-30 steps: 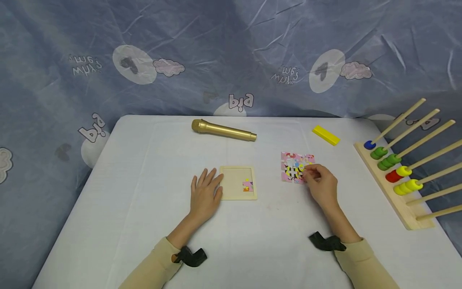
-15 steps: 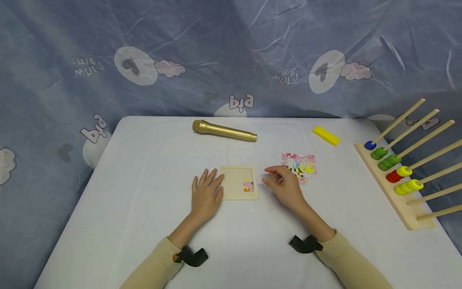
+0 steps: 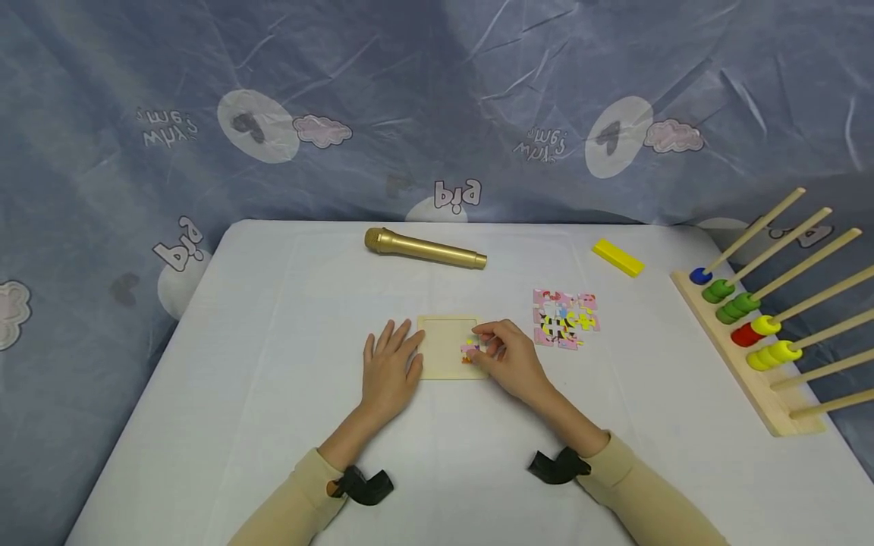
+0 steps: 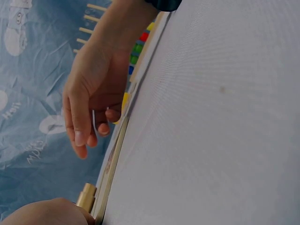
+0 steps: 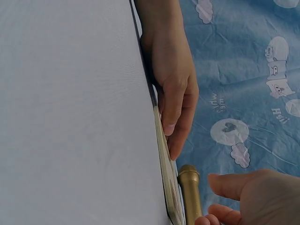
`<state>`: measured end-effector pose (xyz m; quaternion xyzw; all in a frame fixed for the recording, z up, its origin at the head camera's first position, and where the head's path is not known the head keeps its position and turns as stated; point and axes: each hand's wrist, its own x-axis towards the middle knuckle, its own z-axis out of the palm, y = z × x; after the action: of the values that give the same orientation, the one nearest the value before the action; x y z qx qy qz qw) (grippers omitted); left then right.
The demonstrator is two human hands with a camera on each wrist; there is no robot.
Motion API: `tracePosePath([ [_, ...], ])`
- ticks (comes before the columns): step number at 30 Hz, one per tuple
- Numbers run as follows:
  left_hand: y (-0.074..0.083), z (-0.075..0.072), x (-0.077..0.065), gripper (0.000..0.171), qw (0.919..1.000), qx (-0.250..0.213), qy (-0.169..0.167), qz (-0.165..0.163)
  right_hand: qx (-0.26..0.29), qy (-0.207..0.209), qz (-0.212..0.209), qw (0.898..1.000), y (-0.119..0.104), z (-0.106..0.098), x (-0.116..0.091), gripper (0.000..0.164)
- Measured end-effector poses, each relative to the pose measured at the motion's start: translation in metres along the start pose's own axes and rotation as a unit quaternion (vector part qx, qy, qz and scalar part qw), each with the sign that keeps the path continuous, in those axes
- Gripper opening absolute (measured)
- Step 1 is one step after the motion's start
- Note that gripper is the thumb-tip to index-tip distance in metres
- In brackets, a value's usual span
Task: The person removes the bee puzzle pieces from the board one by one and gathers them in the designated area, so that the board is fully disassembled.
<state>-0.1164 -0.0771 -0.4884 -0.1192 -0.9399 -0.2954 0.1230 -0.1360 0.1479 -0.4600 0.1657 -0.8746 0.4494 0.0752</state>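
My left hand lies flat on the table, fingers straight, with index finger and thumb at the left edge of a small wooden puzzle frame. One printed puzzle piece sits at the right side inside the frame, partly covered by my right hand. The right hand is over the frame's right edge, thumb and index finger bent toward each other. In the left wrist view a thin pale edge, like a puzzle piece seen side-on, shows between its fingers. Right of the frame lie several pink and yellow puzzle pieces, loosely grouped.
A gold microphone lies toward the back of the white-covered table. A yellow block is at the back right. Along the right edge stands a wooden bead rack with upright rods and coloured beads. Printed blue cloth hangs behind.
My right hand has left the group of puzzle pieces and moved left to the frame, with the piece between its fingers. The left hand has stayed at the frame's left edge.
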Motion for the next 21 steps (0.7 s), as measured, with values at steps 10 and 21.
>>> tracePosePath([
  [10,0.0001,0.0000,-0.0010,0.037,1.0000,-0.002,-0.002,-0.002,-0.004,-0.010,-0.003,1.000,0.0015,0.0006,-0.0021,0.032],
  [21,0.0009,-0.0001,-0.0001,0.037,1.0000,0.000,0.001,-0.001,-0.020,-0.013,-0.005,1.000,0.0040,0.0016,-0.0024,0.031],
])
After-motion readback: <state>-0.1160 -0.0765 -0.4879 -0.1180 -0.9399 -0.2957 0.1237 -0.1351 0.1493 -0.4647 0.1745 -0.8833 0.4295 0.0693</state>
